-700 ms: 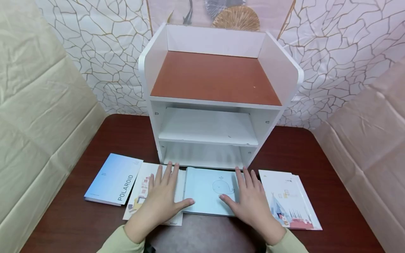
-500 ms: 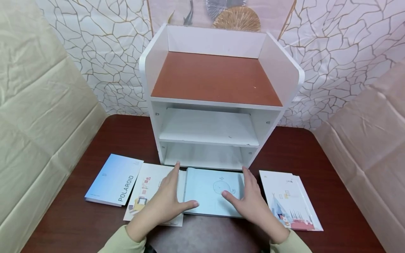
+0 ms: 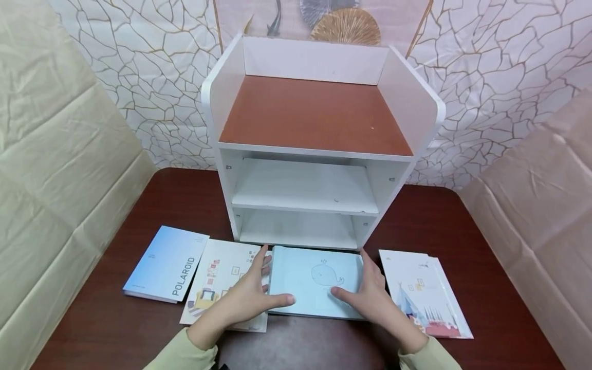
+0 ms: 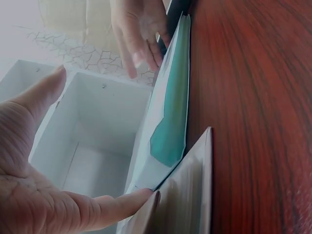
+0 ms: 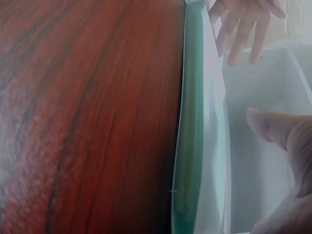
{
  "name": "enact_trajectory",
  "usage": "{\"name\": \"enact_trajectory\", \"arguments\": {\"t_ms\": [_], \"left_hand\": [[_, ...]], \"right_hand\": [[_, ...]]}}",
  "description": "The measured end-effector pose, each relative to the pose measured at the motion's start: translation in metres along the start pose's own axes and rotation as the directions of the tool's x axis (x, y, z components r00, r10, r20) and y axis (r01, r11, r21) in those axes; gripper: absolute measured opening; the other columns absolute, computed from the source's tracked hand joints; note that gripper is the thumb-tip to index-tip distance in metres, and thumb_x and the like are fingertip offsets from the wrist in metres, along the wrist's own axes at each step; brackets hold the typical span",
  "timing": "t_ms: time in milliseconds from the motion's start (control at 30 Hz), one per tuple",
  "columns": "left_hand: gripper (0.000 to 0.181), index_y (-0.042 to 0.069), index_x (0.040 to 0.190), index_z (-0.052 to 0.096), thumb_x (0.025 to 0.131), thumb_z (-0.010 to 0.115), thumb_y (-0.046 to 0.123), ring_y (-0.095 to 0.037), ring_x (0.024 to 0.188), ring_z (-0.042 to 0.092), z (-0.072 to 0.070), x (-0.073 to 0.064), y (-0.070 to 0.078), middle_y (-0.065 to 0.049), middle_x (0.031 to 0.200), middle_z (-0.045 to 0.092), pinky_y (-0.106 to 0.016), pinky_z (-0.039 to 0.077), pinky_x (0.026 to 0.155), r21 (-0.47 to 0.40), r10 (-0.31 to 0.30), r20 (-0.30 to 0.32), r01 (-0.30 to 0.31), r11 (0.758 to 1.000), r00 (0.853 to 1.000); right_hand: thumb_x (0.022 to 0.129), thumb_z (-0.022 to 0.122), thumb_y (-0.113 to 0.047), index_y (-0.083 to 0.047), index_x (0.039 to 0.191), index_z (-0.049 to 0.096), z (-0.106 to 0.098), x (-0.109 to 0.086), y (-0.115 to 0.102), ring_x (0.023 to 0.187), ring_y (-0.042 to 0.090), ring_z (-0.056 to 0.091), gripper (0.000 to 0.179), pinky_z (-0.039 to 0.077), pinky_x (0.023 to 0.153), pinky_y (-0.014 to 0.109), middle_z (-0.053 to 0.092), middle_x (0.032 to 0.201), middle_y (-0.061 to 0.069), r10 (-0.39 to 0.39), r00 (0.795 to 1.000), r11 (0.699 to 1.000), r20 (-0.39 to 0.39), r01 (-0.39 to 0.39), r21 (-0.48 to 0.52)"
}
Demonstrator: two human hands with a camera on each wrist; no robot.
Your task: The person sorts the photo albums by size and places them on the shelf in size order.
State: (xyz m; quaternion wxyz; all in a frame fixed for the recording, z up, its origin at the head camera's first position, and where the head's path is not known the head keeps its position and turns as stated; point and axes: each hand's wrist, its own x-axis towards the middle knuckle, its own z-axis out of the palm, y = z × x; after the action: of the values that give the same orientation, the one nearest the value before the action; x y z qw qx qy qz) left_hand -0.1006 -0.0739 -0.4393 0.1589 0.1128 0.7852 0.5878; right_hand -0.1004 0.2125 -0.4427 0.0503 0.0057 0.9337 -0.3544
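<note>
A light-blue book (image 3: 302, 288) with a whale drawn on its cover lies flat before the shelf. My left hand (image 3: 252, 298) is at its left end, thumb out above the cover, and in the left wrist view the index fingertip (image 4: 141, 194) is right at the book's corner. At the right end is my right hand (image 3: 370, 293), its thumb extended over the cover and apart from it in the right wrist view. Both palms face inward with fingers loosely bent. Partly under the left hand lies a white illustrated book (image 3: 208, 288).
Behind the books stands a white shelf unit (image 3: 305, 185) with a brown top board. A blue book marked POLAROID (image 3: 168, 262) lies at far left, overlapping the white one. White illustrated books (image 3: 421, 288) lie stacked at right on the dark red table (image 3: 499, 308).
Both hands have turned from palms down with spread fingers to palms facing inward. Their fingers have lowered to the light-blue book's two ends, the right hand moving slightly outward. The books have stayed put.
</note>
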Motion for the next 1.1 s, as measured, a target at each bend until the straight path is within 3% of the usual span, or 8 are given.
{"name": "enact_trajectory", "arguments": {"t_ms": [300,467,633,833,933,1100], "left_hand": [[0.116,0.007,0.154,0.003,0.076,0.084,0.035,-0.037,0.138,0.030,-0.002,0.005,-0.001,-0.024,0.152,0.024,-0.047,0.043,0.100,-0.034,-0.062,0.000,0.062,0.998,0.998],[0.106,0.002,0.153,0.012,0.078,0.082,0.029,-0.041,0.134,0.036,-0.005,0.008,0.000,-0.027,0.149,0.030,-0.049,0.040,0.101,-0.134,-0.104,-0.019,0.100,0.986,0.994],[0.096,-0.003,0.151,0.014,0.083,0.078,0.020,-0.041,0.131,0.040,-0.006,0.008,0.000,-0.032,0.144,0.036,-0.045,0.042,0.100,-0.274,-0.110,0.057,0.121,0.954,0.992],[0.082,-0.001,0.149,0.021,0.086,0.074,0.010,-0.035,0.116,0.056,0.007,0.006,0.002,-0.025,0.136,0.048,-0.037,0.052,0.089,-0.388,-0.024,0.202,0.102,0.916,0.979],[0.079,0.006,0.148,0.022,0.088,0.072,0.010,-0.030,0.101,0.065,0.014,0.003,0.004,-0.021,0.128,0.054,-0.037,0.055,0.079,-0.342,-0.005,0.193,0.072,0.937,0.981],[0.080,0.008,0.150,0.018,0.090,0.070,0.017,-0.020,0.090,0.067,0.021,-0.002,0.005,-0.017,0.122,0.057,-0.032,0.055,0.075,-0.179,-0.007,0.091,0.023,0.984,0.996]], "right_hand": [[0.074,0.084,-0.033,0.004,0.152,0.007,0.004,0.002,0.003,0.137,0.049,0.014,0.116,0.015,0.108,0.064,0.018,0.153,0.029,0.005,0.999,0.998,0.048,-0.002,-0.060],[0.075,0.084,-0.034,0.004,0.152,0.010,0.004,0.000,0.003,0.137,0.051,0.013,0.113,0.015,0.107,0.066,0.018,0.153,0.029,-0.004,0.998,0.995,0.063,0.010,-0.095],[0.075,0.084,-0.035,0.000,0.153,0.012,0.005,0.000,0.003,0.136,0.052,0.014,0.111,0.019,0.104,0.069,0.017,0.154,0.029,0.026,0.997,0.992,0.078,-0.016,-0.126],[0.074,0.084,-0.038,-0.004,0.154,0.014,0.007,0.000,0.001,0.134,0.052,0.019,0.111,0.022,0.099,0.072,0.020,0.153,0.029,0.045,0.996,0.985,0.073,-0.031,-0.172],[0.074,0.084,-0.038,-0.006,0.154,0.013,0.008,0.000,-0.001,0.134,0.052,0.018,0.112,0.021,0.099,0.073,0.019,0.153,0.029,0.049,0.997,0.984,0.062,-0.037,-0.171],[0.075,0.083,-0.039,-0.007,0.154,0.012,0.010,-0.002,-0.005,0.137,0.053,0.015,0.111,0.020,0.102,0.071,0.015,0.154,0.031,0.042,0.998,0.987,0.054,-0.033,-0.156]]}}
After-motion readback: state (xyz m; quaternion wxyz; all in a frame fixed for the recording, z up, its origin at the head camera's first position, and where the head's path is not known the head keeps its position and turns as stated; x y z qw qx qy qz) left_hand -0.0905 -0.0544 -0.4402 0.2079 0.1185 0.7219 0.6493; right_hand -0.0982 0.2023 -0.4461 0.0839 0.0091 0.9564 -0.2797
